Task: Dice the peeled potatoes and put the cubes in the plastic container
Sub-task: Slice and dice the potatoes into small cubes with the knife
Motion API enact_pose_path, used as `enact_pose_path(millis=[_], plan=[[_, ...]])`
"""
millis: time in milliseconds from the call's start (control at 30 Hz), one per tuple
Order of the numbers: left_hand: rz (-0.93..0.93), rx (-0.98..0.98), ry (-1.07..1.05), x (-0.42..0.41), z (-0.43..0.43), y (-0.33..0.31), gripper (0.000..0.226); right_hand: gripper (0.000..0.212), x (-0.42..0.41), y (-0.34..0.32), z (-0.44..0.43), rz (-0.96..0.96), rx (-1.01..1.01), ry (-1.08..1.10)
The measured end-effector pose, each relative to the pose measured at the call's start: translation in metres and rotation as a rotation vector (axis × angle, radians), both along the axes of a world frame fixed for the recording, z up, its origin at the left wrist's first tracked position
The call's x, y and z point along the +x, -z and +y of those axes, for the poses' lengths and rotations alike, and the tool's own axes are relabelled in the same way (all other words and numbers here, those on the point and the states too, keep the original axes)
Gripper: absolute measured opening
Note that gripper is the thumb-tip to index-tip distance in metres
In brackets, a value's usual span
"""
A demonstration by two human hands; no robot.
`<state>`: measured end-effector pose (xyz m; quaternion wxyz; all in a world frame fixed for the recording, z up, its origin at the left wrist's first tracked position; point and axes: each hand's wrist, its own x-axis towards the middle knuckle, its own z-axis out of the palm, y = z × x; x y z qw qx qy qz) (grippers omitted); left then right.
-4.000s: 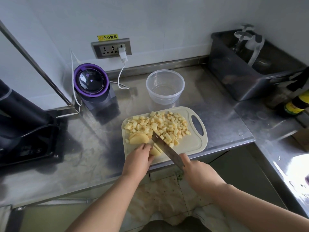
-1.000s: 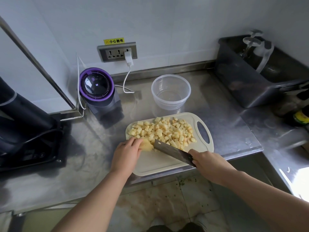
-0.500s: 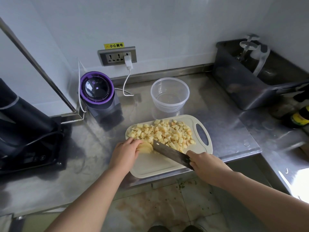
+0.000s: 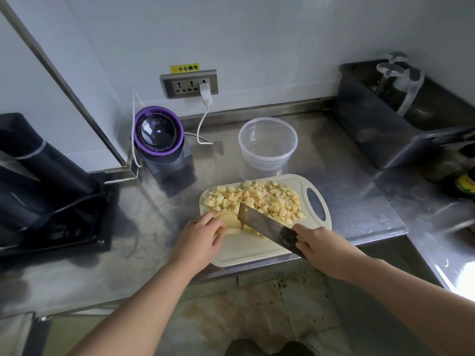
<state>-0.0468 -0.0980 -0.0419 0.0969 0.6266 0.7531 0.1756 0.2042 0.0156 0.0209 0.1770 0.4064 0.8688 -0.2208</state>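
Left hand point(image 4: 199, 237) pressing potato slices point(image 4: 229, 222) on cutting board point(image 4: 246, 250), right hand point(image 4: 322, 245) gripping cleaver point(image 4: 267, 227), diced cubes point(image 4: 259, 199) piled behind, plastic container point(image 4: 267, 143) beyond

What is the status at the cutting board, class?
Left hand pinning pale potato slices; right hand gripping steel cleaver. Yellow potato cubes piled on white cutting board. Clear round plastic container empty, unobstructed.
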Motion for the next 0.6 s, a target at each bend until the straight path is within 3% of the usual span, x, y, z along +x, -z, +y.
enact_pose_path(millis=[200, 300, 367, 500, 600], plan=[[-0.69, -0.325, -0.549, 0.025, -0.008, -0.001, 0.007, 0.022, -0.002, 0.005, -0.011, -0.04, -0.019, -0.051], [-0.833, -0.31, -0.689, 0.029, -0.007, 0.004, 0.012, 0.02, -0.006, 0.013, -0.017, -0.067, -0.007, -0.045], [-0.829, -0.303, -0.692, 0.031, -0.008, 0.005, 0.023, 0.019, -0.01, 0.015, -0.02, -0.084, -0.006, -0.043], [-0.426, -0.385, -0.507, 0.032, -0.01, 0.003, 0.054, 0.024, -0.017, 0.018, -0.026, -0.1, -0.003, -0.06], [-0.34, -0.408, -0.474, 0.034, -0.007, 0.006, 0.059, 0.031, -0.02, 0.019, -0.03, -0.097, -0.008, -0.055]])
